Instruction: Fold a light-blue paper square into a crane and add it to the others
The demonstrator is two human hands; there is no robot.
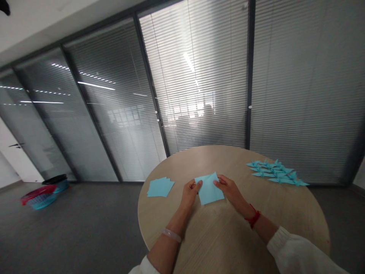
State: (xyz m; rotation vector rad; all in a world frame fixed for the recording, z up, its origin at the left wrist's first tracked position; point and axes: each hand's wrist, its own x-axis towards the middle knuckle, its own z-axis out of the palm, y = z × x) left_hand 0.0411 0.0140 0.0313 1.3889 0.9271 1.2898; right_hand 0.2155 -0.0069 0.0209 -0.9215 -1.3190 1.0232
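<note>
Between both hands a light-blue square sheet of paper [210, 191] is held up over the round table. My left hand [190, 192] pinches its left edge, thumb on the near face. On the opposite edge my right hand [229, 188] grips it the same way; the fingers behind the sheet are hidden. To the left lies a loose stack of blue paper sheets [160, 187], slightly fanned. Several folded blue paper cranes [273, 172] stand in rows on the table's right side.
The round wooden table [216, 236] has a curved edge all round. On the floor at far left are a red and blue basket [40, 198] and a dark-rimmed basket [59, 183]. Glass partitions with blinds [196, 76] rise behind the table.
</note>
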